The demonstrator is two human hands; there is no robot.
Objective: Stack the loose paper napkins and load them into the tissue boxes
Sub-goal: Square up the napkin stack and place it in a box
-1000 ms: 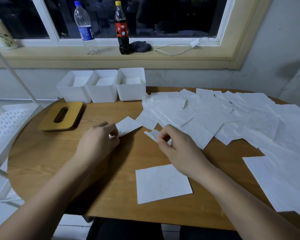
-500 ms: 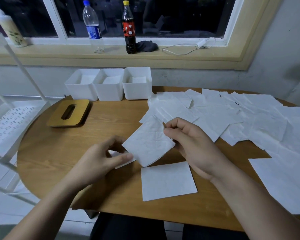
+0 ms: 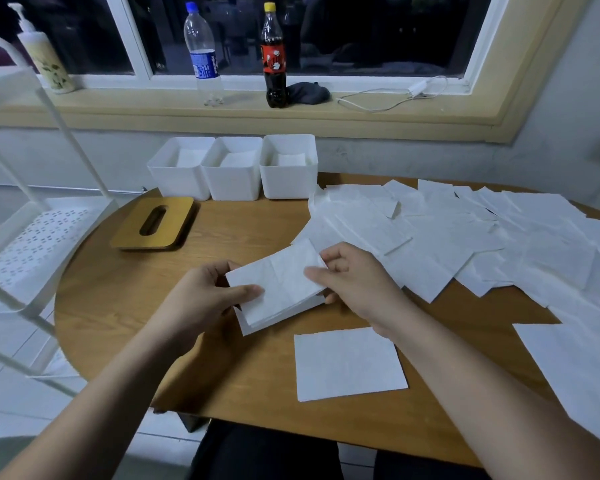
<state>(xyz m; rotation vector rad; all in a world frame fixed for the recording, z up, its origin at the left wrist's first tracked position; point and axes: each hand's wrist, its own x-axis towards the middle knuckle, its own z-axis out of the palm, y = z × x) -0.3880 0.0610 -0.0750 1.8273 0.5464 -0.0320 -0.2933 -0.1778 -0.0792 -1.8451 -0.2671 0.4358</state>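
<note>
Pinching a small stack of napkins [image 3: 279, 289] at center frame, the left hand [image 3: 201, 299] and right hand [image 3: 352, 284] grip opposite edges above a table [image 3: 125, 306].

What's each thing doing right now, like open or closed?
Left hand, holding the napkin stack.
Right hand, pinching the same stack.
Tissue boxes, open, napkins inside.
Wooden lid, off, flat on table.
Loose napkins, spread out, unstacked.
Single napkin, flat near table edge.
Water bottle, cola bottle, upright, capped.

On the pale wooden windowsill [image 3: 118, 110] stand a cream pump dispenser bottle [image 3: 47, 60], a clear blue-capped water bottle [image 3: 203, 57] and a dark yellow-capped cola bottle [image 3: 274, 64]. A crumpled dark cloth [image 3: 309, 93] lies just beside the cola bottle, and a white cable [image 3: 388, 103] lies farther right.
</note>
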